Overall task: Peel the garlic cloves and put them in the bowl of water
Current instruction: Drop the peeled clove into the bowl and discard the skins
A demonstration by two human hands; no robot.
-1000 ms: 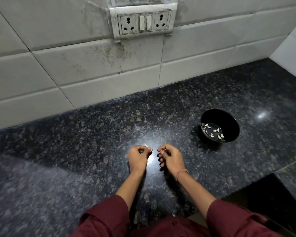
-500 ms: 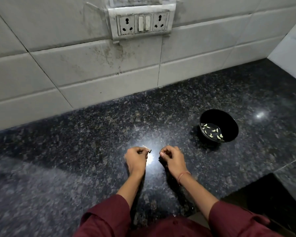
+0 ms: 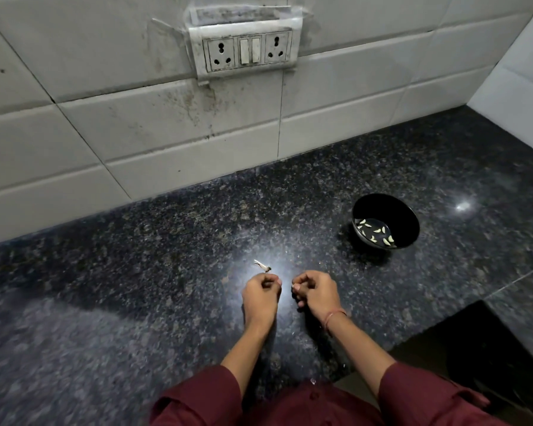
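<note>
My left hand [image 3: 261, 292] and my right hand [image 3: 317, 291] rest close together on the dark granite counter [image 3: 166, 272], both with fingers curled in. A small pale garlic clove [image 3: 294, 286] shows at my right hand's fingertips, pinched there. A thin strip of garlic peel [image 3: 261, 265] lies on the counter just beyond my left hand's fingertips, and I see nothing in that hand. The black bowl [image 3: 408, 222] stands to the far right of my hands, holding water and several peeled cloves [image 3: 377, 232].
A tiled wall with a socket panel [image 3: 247, 50] runs along the back of the counter. A side wall [image 3: 523, 96] closes the right end. A dark recessed area [image 3: 480, 358] cuts into the counter at the near right, next to my right sleeve.
The peel strip, earlier at my left fingertips, now lies on the counter just past them. Both hands drew slightly toward me and stay close together.
</note>
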